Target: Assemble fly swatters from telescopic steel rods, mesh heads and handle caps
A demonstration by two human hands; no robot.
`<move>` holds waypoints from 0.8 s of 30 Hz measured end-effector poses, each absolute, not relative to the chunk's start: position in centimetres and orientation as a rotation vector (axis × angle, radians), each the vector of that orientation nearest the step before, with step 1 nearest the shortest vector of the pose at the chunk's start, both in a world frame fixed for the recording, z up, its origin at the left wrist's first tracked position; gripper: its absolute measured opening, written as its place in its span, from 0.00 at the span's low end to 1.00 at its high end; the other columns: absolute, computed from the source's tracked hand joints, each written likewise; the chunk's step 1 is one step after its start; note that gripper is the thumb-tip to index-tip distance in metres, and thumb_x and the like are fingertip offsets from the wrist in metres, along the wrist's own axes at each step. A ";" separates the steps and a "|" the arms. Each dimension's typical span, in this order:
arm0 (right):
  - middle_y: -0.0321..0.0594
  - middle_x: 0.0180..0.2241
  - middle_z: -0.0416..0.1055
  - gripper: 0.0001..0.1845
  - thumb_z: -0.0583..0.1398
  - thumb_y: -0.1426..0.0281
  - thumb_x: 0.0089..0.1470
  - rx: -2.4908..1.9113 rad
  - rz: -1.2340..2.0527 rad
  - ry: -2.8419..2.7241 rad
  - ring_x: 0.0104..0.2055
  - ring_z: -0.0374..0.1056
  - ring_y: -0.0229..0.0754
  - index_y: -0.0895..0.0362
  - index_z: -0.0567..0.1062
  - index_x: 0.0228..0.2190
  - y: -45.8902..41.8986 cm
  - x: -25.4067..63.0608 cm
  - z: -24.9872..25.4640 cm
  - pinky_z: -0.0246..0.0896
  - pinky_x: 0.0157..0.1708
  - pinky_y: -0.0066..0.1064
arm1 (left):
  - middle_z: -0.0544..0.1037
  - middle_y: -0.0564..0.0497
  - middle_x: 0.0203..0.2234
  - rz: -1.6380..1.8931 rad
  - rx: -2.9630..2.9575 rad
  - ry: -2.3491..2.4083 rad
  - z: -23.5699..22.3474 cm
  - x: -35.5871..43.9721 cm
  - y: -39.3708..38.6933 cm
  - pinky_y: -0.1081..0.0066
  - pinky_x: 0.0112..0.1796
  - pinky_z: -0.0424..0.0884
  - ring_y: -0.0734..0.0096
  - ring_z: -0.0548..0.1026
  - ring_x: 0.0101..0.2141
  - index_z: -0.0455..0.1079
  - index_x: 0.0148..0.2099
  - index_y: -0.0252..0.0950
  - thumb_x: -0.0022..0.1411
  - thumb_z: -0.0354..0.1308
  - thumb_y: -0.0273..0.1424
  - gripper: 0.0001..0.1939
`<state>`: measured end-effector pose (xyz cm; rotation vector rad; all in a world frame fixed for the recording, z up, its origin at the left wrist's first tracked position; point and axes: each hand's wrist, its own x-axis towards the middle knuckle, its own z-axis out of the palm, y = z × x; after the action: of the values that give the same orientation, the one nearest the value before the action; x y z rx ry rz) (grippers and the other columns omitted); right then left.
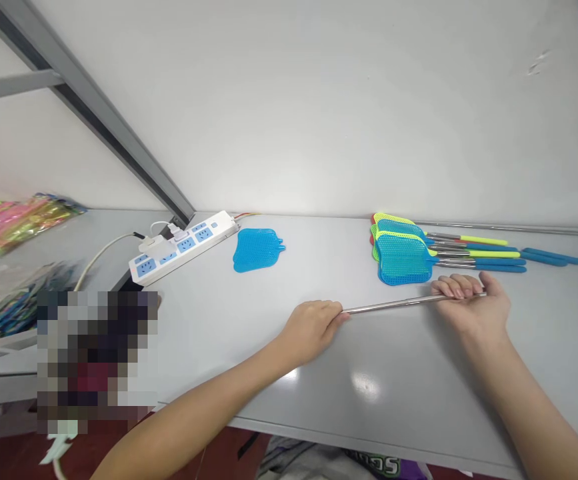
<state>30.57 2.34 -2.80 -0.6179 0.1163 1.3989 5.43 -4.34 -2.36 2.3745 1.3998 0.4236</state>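
Note:
A thin metal telescopic rod [393, 305] stretches between my two hands above the grey table. My left hand [315, 327] is closed in a fist round its left end. Fingers curled over it, my right hand [469, 303] grips the rod near its right end, palm up, with the thumb raised. Behind the right hand lies a pile of fly swatters [405, 260] with blue, yellow-green and red mesh heads, metal shafts and coloured handles. A loose blue fly swatter head [257, 250] rests flat on the table, beyond my left hand.
A white power strip [185, 248] with plugs and cables stands at the left. Blue handle grips [553, 257] lie right of the pile; thin metal rods [513, 229] run along the wall. Bagged colourful items [23, 220] sit at far left. A grey metal post [103, 113] slants up there.

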 end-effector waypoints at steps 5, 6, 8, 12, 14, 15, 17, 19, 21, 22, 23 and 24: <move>0.29 0.14 0.34 0.15 0.48 0.72 0.43 -0.611 1.421 0.119 0.14 0.38 0.32 0.56 0.42 0.17 2.0 29.5 -2.8 0.40 0.13 0.25 | 0.66 0.53 0.23 0.348 2.403 1.633 -2.7 5.7 -4.8 0.73 0.26 0.57 0.73 0.63 0.24 0.56 0.28 0.36 0.63 0.34 0.31 0.14; 0.29 0.14 0.34 0.16 0.48 0.73 0.44 -0.610 1.425 0.113 0.14 0.37 0.32 0.56 0.42 0.17 1.9 29.3 -2.7 0.40 0.13 0.25 | 0.66 0.53 0.23 0.350 2.396 1.673 -2.7 5.7 -4.8 0.73 0.26 0.57 0.73 0.63 0.24 0.56 0.29 0.36 0.63 0.34 0.31 0.14; 0.29 0.14 0.33 0.16 0.48 0.73 0.44 -0.611 1.419 0.091 0.13 0.37 0.32 0.56 0.41 0.16 1.6 29.0 -2.6 0.40 0.13 0.25 | 0.67 0.53 0.23 0.334 2.404 1.701 -2.8 5.8 -4.9 0.72 0.26 0.57 0.73 0.64 0.24 0.56 0.29 0.36 0.63 0.33 0.32 0.14; 0.28 0.13 0.33 0.18 0.48 0.74 0.46 -0.596 1.374 0.017 0.13 0.36 0.31 0.57 0.40 0.16 1.3 28.9 -2.5 0.40 0.12 0.24 | 0.67 0.54 0.19 0.215 2.464 1.616 -3.1 6.0 -5.1 0.72 0.23 0.54 0.73 0.64 0.20 0.56 0.29 0.37 0.63 0.32 0.33 0.16; 0.28 0.13 0.33 0.18 0.48 0.73 0.47 -0.578 1.359 -0.019 0.13 0.36 0.31 0.57 0.40 0.16 1.3 28.9 -2.5 0.39 0.12 0.24 | 0.67 0.55 0.17 0.201 2.452 1.605 -3.3 6.1 -5.1 0.72 0.22 0.52 0.73 0.63 0.19 0.56 0.28 0.37 0.63 0.32 0.34 0.16; 0.28 0.13 0.33 0.18 0.48 0.73 0.47 -0.569 1.354 -0.034 0.13 0.36 0.31 0.57 0.40 0.16 1.3 28.9 -2.5 0.38 0.12 0.24 | 0.67 0.55 0.17 0.209 2.439 1.611 -3.3 6.1 -5.1 0.72 0.22 0.52 0.73 0.63 0.19 0.56 0.28 0.37 0.63 0.32 0.34 0.16; 0.28 0.13 0.32 0.19 0.48 0.73 0.48 -0.560 1.347 -0.052 0.13 0.34 0.31 0.57 0.40 0.16 1.3 28.7 -2.6 0.38 0.11 0.24 | 0.67 0.55 0.17 0.226 2.414 1.615 -3.5 6.1 -5.1 0.73 0.22 0.52 0.74 0.63 0.18 0.56 0.28 0.37 0.63 0.31 0.34 0.17; 0.28 0.13 0.31 0.19 0.48 0.72 0.48 -0.563 1.338 -0.051 0.13 0.33 0.31 0.57 0.40 0.16 1.3 28.5 -2.6 0.37 0.11 0.24 | 0.67 0.55 0.16 0.230 2.394 1.605 -3.5 5.9 -5.1 0.73 0.22 0.51 0.74 0.62 0.18 0.55 0.27 0.37 0.63 0.31 0.34 0.17; 0.28 0.13 0.30 0.20 0.48 0.71 0.49 -0.569 1.336 -0.042 0.13 0.32 0.31 0.57 0.39 0.16 1.2 28.2 -2.6 0.36 0.11 0.24 | 0.66 0.56 0.16 0.231 2.375 1.596 -3.5 5.7 -5.1 0.73 0.22 0.51 0.74 0.62 0.18 0.55 0.27 0.37 0.63 0.31 0.34 0.17; 0.29 0.13 0.30 0.20 0.48 0.71 0.49 -0.569 1.338 -0.040 0.13 0.32 0.32 0.57 0.39 0.16 1.1 28.1 -2.6 0.36 0.11 0.24 | 0.66 0.56 0.16 0.232 2.366 1.595 -3.5 5.7 -5.1 0.73 0.22 0.51 0.74 0.62 0.18 0.55 0.27 0.37 0.63 0.31 0.34 0.17; 0.29 0.13 0.30 0.20 0.48 0.71 0.49 -0.568 1.339 -0.042 0.13 0.32 0.32 0.57 0.39 0.16 1.1 28.0 -2.6 0.36 0.11 0.24 | 0.65 0.56 0.16 0.230 2.356 1.594 -3.4 5.6 -5.0 0.74 0.22 0.50 0.74 0.62 0.18 0.54 0.26 0.37 0.63 0.31 0.34 0.17; 0.29 0.13 0.30 0.20 0.48 0.71 0.49 -0.565 1.340 -0.048 0.13 0.31 0.32 0.57 0.39 0.16 1.0 27.9 -2.5 0.36 0.11 0.24 | 0.65 0.56 0.15 0.226 2.345 1.592 -3.4 5.6 -5.0 0.74 0.22 0.50 0.74 0.62 0.18 0.54 0.26 0.37 0.63 0.31 0.34 0.17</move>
<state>27.89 1.00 -2.55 -0.5649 -0.0479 1.3397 5.57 -4.97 -3.41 2.3452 1.5920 0.2263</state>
